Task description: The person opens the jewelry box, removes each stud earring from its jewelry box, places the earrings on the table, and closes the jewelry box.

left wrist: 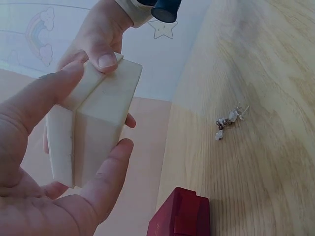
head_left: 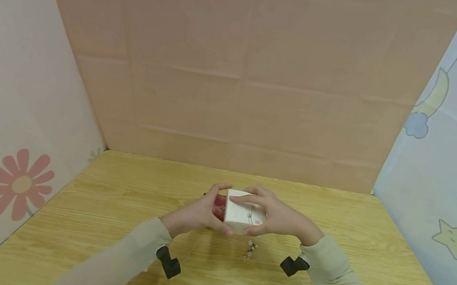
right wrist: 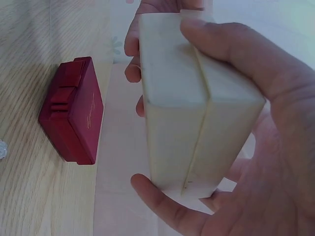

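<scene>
A white lidded box (head_left: pixel 237 214) is held up over the table between both hands. My left hand (head_left: pixel 199 213) grips its left side, thumb and fingers on opposite faces. From the right, my right hand (head_left: pixel 286 219) grips it with the thumb at the seam between lid and base, as the right wrist view shows. The lid sits on the box, and the inside is hidden. Behind the left hand, a dark red box (right wrist: pixel 74 110) with a bow and gold lettering lies on the table, closed.
On the wooden table (head_left: pixel 101 237), nearer to me than the white box, lies a small piece of jewellery with whitish beads (left wrist: pixel 227 123). A pinkish-brown backdrop (head_left: pixel 238 88) rises at the table's far edge. Patterned panels stand at both sides.
</scene>
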Available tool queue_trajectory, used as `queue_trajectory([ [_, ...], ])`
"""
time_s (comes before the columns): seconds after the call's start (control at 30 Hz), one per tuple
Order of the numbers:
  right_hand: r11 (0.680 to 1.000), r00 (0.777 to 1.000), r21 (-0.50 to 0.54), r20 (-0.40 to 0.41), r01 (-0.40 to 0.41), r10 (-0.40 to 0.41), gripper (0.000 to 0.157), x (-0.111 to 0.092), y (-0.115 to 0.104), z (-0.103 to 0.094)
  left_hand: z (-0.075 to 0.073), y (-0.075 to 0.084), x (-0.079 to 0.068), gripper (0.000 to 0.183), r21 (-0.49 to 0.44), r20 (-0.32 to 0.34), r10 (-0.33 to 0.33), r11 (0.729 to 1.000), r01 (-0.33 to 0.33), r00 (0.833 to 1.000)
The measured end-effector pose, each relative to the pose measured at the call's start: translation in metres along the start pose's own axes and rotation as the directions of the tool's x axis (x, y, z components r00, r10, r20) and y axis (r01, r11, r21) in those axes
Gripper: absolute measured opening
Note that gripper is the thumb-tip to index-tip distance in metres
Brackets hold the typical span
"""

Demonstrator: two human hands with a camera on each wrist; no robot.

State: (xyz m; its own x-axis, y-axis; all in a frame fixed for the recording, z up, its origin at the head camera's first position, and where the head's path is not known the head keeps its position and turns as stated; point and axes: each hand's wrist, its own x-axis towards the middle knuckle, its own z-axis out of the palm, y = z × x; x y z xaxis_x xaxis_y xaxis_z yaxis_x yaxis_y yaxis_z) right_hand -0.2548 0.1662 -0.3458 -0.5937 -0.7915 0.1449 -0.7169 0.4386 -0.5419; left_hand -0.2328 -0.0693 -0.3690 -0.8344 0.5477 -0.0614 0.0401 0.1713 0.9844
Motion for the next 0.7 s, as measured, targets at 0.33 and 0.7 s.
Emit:
queue_trajectory([
  [0.33, 0.999, 1.0, -0.04, -0.016, -0.012, 0.012, 0.071, -0.002, 0.001, 0.004, 0.003, -0.001, 0.003, 0.098, 0.034, -0.018, -0.025, 0.999, 0.026, 1.0],
  [0.7, 1.0, 0.999, -0.004, -0.019, -0.029, 0.029, 0.072, -0.004, 0.012, -0.007, 0.004, 0.008, 0.021, 0.1, 0.288, -0.09, -0.009, 0.957, 0.035, 0.996],
])
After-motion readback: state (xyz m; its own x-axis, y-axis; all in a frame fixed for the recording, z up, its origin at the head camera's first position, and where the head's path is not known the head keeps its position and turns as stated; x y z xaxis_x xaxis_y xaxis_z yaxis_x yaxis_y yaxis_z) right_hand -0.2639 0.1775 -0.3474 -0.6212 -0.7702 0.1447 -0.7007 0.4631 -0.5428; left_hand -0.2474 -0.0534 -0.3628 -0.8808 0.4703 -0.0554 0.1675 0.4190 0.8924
